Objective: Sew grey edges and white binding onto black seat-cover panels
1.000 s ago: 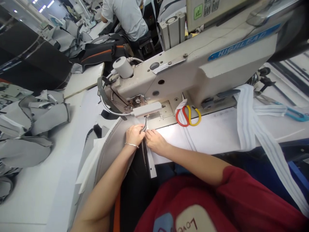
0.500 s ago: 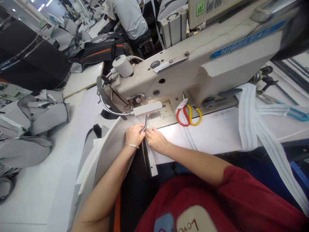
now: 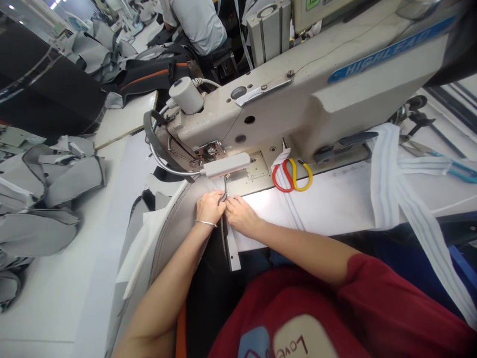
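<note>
My left hand (image 3: 209, 206) is closed on the edge of a grey fabric piece (image 3: 174, 226), just in front of the sewing machine's needle area. The fabric curves down beside my left forearm, with dark piping along its edge. Right beside it, my right hand (image 3: 240, 214) pinches the same edge, fingertips close to the left hand's. The sewing machine (image 3: 286, 104) stands over the work, and its white lamp (image 3: 227, 165) hides the needle and presser foot. A white strip (image 3: 233, 248) hangs down from between my hands.
Scissors with red and yellow handles (image 3: 292, 175) lie on the machine bed, right of my hands. White striped webbing (image 3: 385, 174) drapes over the table's right side, near blue-handled snips (image 3: 462, 170). Grey sewn pieces (image 3: 40, 228) pile up at left. A person (image 3: 197, 25) sits beyond the machine.
The camera view has shifted slightly. My hands stay on the fabric edge at almost the same spot; any feed of the fabric is too small to make out.
</note>
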### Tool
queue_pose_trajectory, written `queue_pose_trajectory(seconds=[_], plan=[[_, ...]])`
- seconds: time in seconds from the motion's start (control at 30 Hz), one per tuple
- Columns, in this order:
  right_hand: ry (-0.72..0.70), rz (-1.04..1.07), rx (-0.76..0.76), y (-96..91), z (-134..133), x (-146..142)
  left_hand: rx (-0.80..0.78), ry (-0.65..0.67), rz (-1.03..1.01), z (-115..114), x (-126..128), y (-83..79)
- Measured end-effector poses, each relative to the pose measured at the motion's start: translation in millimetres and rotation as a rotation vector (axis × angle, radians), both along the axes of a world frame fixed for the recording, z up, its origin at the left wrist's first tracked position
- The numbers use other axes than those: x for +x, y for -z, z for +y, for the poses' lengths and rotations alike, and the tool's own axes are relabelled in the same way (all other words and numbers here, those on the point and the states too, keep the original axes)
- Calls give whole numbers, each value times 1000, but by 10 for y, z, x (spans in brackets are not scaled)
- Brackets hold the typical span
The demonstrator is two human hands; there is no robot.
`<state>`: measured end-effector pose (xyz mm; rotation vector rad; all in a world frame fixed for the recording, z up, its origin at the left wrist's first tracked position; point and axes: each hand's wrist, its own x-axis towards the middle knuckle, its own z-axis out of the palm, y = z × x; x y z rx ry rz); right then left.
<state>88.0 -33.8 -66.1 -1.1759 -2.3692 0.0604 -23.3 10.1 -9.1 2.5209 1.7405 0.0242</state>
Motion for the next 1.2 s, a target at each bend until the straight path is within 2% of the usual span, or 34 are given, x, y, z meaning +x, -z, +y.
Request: queue_pose_trajectory(seconds=[0.47,0.7,0.8,1.0,1.1,1.2], plan=[[-36,20,-17,24,16,-12,48,37,2,-8,-30,67],[-68,44,-28,69,28,-4,140,58,-58,-18,-34,203],[-60,38,-15,43,6,16,99,67,-72,6,-53,188],[-58,-50,22,-59,-76,72,-175,128,-27,81,-139,25],[-90,-82,52,-87,-94,87,-179,166,-68,71,-160,39],[-95,-106,66,-113,-102,86,-104,139,-117,63,-150,114]])
